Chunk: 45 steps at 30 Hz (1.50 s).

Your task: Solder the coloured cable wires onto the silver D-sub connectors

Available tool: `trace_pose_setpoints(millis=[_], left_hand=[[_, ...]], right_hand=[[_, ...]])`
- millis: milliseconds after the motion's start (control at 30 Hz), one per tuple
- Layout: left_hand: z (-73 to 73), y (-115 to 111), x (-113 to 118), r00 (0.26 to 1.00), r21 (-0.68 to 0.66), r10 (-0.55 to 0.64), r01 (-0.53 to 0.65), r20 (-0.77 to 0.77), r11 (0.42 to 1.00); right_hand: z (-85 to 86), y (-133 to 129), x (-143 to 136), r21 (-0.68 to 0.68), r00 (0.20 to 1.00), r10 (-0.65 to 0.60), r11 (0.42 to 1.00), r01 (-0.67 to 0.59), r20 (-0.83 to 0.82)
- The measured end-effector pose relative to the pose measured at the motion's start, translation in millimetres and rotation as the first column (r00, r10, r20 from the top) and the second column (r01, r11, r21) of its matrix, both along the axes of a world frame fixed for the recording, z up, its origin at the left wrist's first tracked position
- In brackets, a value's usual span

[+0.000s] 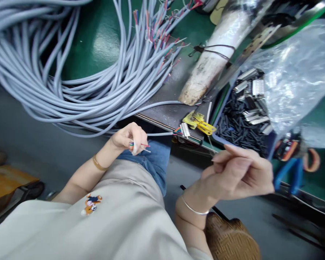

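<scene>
My left hand (131,138) is closed in a pinch above my lap. Thin coloured wires (144,146), red and white among them, stick out between its fingers; the cable behind them is hidden. My right hand (239,173) hovers at the near edge of a tray of short black tubes (233,126). Its fingers are curled together, slightly blurred, and whatever they may hold cannot be made out. Between the hands, a grey cable (159,134) ends in coloured wires joined to a metal connector (184,130) at the table edge. Beside it lies a yellow clip-like tool (199,122).
A large bundle of grey cables (97,97) with stripped ends covers the left of the green table (94,43). A wrapped white roll (213,57) lies behind. Metal connectors (256,97) sit in the tray, near a clear plastic bag (300,68) and blue-handled pliers (289,177).
</scene>
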<state>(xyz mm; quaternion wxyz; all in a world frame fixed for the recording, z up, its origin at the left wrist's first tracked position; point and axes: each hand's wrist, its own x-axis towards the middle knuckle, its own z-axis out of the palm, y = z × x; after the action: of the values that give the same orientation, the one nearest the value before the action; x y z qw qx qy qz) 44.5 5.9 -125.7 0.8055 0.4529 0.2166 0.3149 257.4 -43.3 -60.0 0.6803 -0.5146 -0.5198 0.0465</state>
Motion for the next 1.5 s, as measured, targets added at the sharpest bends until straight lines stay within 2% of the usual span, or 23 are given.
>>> trace_pose_setpoints(millis=[100,167,333,400,467,533,567,600,633,700,733,800,867,933,1033,1133,1233,1333,1400,1467,1500], left_hand=[[-20.5,1,-10,0.997,-0.036,-0.021,0.018,-0.069,0.999],[-23.8,1,-11,0.991,-0.013,-0.088,0.087,-0.099,0.996],[-10.3,10,-13,0.954,0.075,-0.285,0.292,-0.093,0.953],[-2.7,12,-15,0.926,0.108,-0.375,0.377,-0.043,0.920],[5.7,12,-15,0.910,0.142,-0.414,0.408,0.007,0.902],[14.9,8,-12,0.937,0.161,-0.350,0.344,0.012,0.925],[19.5,4,-8,0.968,0.148,-0.251,0.251,-0.018,0.957],[24.0,0,-4,0.994,0.134,-0.098,0.104,-0.054,0.986],[28.1,-5,1,0.994,0.135,0.051,-0.037,-0.100,0.990],[34.9,-15,11,0.936,0.191,0.308,-0.276,-0.171,0.942],[37.8,-20,16,0.899,0.224,0.384,-0.338,-0.211,0.914],[42.9,-27,24,0.851,0.282,0.463,-0.394,-0.248,0.875],[47.7,-31,29,0.851,0.286,0.471,-0.404,-0.230,0.869],[52.5,-31,33,0.872,0.238,0.445,-0.396,-0.203,0.887],[59.1,-27,37,0.903,0.156,0.381,-0.355,-0.200,0.922],[64.7,-23,39,0.931,0.092,0.308,-0.295,-0.196,0.951],[69.8,-21,42,0.941,0.061,0.265,-0.258,-0.212,0.964],[73.4,-21,44,0.927,0.127,0.285,-0.261,-0.244,0.957],[73.3,-23,45,0.909,0.232,0.327,-0.271,-0.257,0.934],[70.0,-24,46,0.886,0.385,0.382,-0.267,-0.261,0.883],[66.8,-25,46,0.873,0.472,0.416,-0.263,-0.255,0.841]], right_hand=[[-1.4,-1,1,-0.056,0.996,0.050,0.997,-0.046,0.069],[-2.1,-4,1,-0.066,0.989,0.077,0.995,-0.069,0.126],[-3.1,-6,-1,0.025,0.975,0.054,0.998,-0.061,0.217],[-3.1,-4,-4,0.070,0.978,0.007,0.997,-0.022,0.207],[-2.6,-3,-8,0.071,0.984,-0.025,0.997,0.013,0.179],[-1.4,-4,-9,0.001,0.987,0.001,1.000,-0.001,0.161],[-0.6,-4,-9,-0.051,0.987,0.026,0.999,-0.019,0.157],[0.5,-5,-8,-0.108,0.987,0.048,0.994,-0.031,0.156],[1.6,-6,-6,-0.150,0.987,0.048,0.988,-0.025,0.155],[4.5,-8,-2,-0.180,0.989,0.001,0.983,0.027,0.150],[6.0,-8,0,-0.166,0.989,-0.028,0.985,0.053,0.148],[9.0,-7,5,-0.092,0.986,-0.083,0.991,0.097,0.143],[11.4,-8,9,-0.005,0.979,-0.132,0.991,0.135,0.155],[13.2,-10,11,0.018,0.969,-0.161,0.987,0.161,0.189],[14.5,-18,12,-0.121,0.960,-0.105,0.983,0.141,0.259],[14.4,-22,10,-0.292,0.954,0.047,0.955,0.043,0.297],[13.7,-21,8,-0.418,0.947,0.197,0.906,-0.075,0.256],[13.8,-17,6,-0.529,0.934,0.310,0.830,-0.175,0.178],[13.8,-15,5,-0.574,0.928,0.351,0.789,-0.221,0.127],[12.3,-15,5,-0.574,0.925,0.359,0.786,-0.230,0.121],[10.6,-16,5,-0.554,0.922,0.354,0.804,-0.215,0.156]])
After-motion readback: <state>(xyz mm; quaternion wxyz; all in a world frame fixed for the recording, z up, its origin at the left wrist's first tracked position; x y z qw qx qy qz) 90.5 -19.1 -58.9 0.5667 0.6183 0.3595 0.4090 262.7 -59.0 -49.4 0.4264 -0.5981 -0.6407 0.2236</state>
